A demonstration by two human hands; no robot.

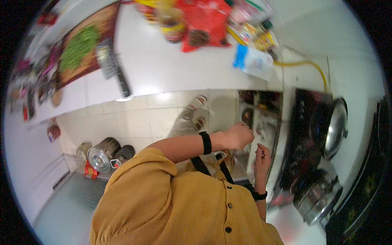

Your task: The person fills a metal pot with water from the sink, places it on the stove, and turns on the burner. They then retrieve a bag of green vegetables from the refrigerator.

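My left hand (238, 136), a black band at its wrist, is curled into a fist in front of my body. Whatever its fingers may hold is hidden. Close by on the right, my right hand (262, 160) is raised with its fingers bent together; motion blur hides anything small between them. Both hands are above the floor, beside a narrow open shelf space (265, 126) with blurred items in it. Neither hand touches the counter (175, 67). At the far left, a cleaver (111, 65) with a black handle lies against a wooden cutting board (108, 20) bearing chopped greens (80, 47).
A red plastic bag (206, 20), a jar (172, 28) and a blue-white packet (253, 61) crowd the counter's back. On the right are a black stove (304, 134), a domed lid (337, 128) and a metal pot (318, 198). Metal pots (100, 157) stand lower left.
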